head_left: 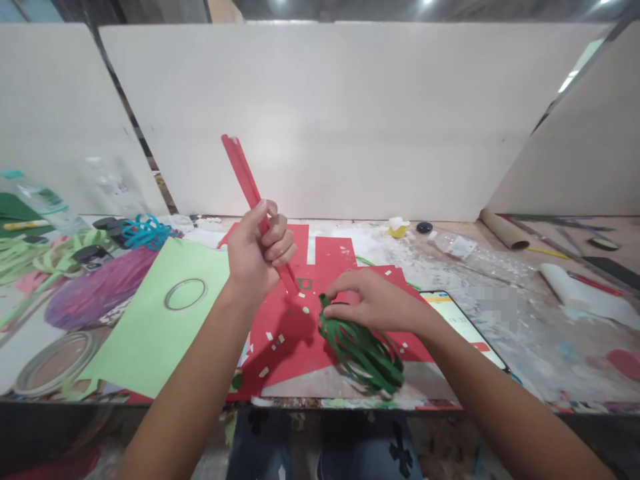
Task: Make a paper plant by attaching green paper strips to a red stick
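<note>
Gripping red stick (243,172) above red paper (297,350) (left hand (261,245)), green tassel (367,353) by neck (324,301) (right hand (370,298)), likely sparing strands (350,340).

A broad white middle panel (380,120) rises from the back of the bench (545,380), with a left panel (45,93) and a greyer, angled right panel (590,140) flanking it. Dark gaps separate the 3, and a bright strip (580,67) shows through the right gap. Above, under a dim grey ceiling (350,9), 3 small white lights glow along the top edge; a soft sheen lies on the middle panel. The bench top is smeared and stained whitish. Below, the floor (440,440) is dark, strewn with scraps.
</note>
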Tool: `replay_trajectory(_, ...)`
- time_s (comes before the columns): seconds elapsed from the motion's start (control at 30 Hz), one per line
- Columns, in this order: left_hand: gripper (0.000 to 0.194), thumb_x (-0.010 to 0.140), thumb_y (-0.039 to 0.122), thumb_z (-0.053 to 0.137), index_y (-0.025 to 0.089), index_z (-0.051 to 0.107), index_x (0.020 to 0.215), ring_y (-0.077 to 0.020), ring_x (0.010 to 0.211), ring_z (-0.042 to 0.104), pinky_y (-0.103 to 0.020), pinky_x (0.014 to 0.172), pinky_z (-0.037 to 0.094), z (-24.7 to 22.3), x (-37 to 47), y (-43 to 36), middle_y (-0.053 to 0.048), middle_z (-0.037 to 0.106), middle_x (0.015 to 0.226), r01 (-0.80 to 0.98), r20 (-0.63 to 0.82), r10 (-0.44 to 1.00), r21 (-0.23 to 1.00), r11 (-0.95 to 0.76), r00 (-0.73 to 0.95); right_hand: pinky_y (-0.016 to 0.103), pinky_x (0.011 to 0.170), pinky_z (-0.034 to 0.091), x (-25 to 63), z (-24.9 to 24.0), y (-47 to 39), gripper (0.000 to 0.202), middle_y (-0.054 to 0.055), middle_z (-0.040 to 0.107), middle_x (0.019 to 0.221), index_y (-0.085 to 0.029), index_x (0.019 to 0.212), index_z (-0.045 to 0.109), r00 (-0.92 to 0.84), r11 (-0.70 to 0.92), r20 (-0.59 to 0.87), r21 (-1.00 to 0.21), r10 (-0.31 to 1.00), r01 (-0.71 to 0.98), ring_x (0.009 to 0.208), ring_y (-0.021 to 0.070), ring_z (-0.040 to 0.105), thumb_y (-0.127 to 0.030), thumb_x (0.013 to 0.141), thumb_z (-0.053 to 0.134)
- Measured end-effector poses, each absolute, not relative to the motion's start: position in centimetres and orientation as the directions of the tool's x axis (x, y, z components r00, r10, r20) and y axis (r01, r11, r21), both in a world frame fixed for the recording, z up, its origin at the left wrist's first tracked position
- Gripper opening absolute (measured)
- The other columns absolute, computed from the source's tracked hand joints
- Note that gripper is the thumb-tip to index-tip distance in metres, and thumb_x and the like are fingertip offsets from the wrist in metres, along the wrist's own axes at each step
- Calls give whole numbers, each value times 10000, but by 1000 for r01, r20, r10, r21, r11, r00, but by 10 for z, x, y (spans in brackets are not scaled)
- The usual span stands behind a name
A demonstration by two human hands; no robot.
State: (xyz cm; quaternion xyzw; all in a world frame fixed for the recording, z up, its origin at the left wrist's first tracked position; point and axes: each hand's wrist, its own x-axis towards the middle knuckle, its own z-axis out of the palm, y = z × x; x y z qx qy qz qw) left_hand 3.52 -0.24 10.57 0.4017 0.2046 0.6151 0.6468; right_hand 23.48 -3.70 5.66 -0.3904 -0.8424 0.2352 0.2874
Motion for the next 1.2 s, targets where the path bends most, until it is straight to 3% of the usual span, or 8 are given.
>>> replay_trajectory(0.07, 240, 857, 343, 591, 207, 478, 694, -56, 355, 189, -195, 340, 170, 127, 39, -7, 84, 212, 503, -662, 295, 946, 738, -135, 136, 294, 677, 476, 236, 80, -36, 81, -11, 732, 816, -249, 812, 713, -519, 591, 327, -634, 790, 500, 731, 163, 647, -328, 821, 696)
replay_trajectory(0.2, 299, 901, 407, 548, 217, 473, 682, -65, 349, 168, -219, 337, 170, 158, 43, -18, 78, 223, 479, -693, 400, 909, 688, -214, 117, 311, 728, 473, 231, 107, -36, 133, 5, 707, 809, -222, 819, 674, -446, 676, 508, -581, 737, 453, 769, 167, 619, -322, 783, 754)
replay_trajectory(0.47, 269, 891, 387, 537, 222, 473, 689, -68, 368, 104, -222, 333, 151, 160, 39, -14, 76, 203, 473, -693, 489, 847, 684, -226, 206, 351, 766, 461, 220, 99, -16, 164, 0, 703, 772, -217, 780, 587, -460, 860, 784, -176, 417, 479, 763, 179, 546, -103, 747, 699)
replay_trajectory(0.57, 246, 887, 353, 524, 217, 472, 688, -70, 379, 92, -229, 327, 134, 158, 37, -9, 74, 189, 485, -708, 485, 852, 672, -217, 199, 359, 787, 468, 219, 97, -9, 187, 4, 705, 767, -219, 771, 565, -459, 874, 821, -95, 339, 476, 787, 186, 561, -59, 732, 654)
replay_trajectory(0.8, 255, 897, 373, 491, 226, 485, 689, -79, 377, 90, -244, 333, 141, 161, 34, -12, 67, 143, 501, -686, 474, 853, 697, -212, 219, 328, 729, 474, 218, 94, -3, 118, -20, 632, 630, -229, 835, 609, -433, 893, 839, -129, 331, 432, 692, 164, 513, -128, 810, 663)
replay_trajectory(0.97, 306, 920, 407, 468, 233, 479, 669, -84, 371, 100, -248, 336, 151, 164, 36, -16, 61, 143, 499, -647, 433, 881, 730, -220, 189, 345, 734, 462, 214, 96, -6, 129, -40, 674, 693, -253, 859, 617, -454, 913, 813, -219, 366, 344, 586, 126, 518, -139, 821, 664)
replay_trajectory(1.2, 363, 927, 446, 468, 234, 501, 635, -85, 351, 133, -246, 326, 183, 168, 34, -26, 55, 166, 477, -607, 426, 884, 760, -233, 194, 372, 731, 467, 210, 99, -16, 158, -11, 720, 787, -285, 884, 635, -421, 933, 845, -224, 329, 280, 700, 169, 608, -144, 818, 660)
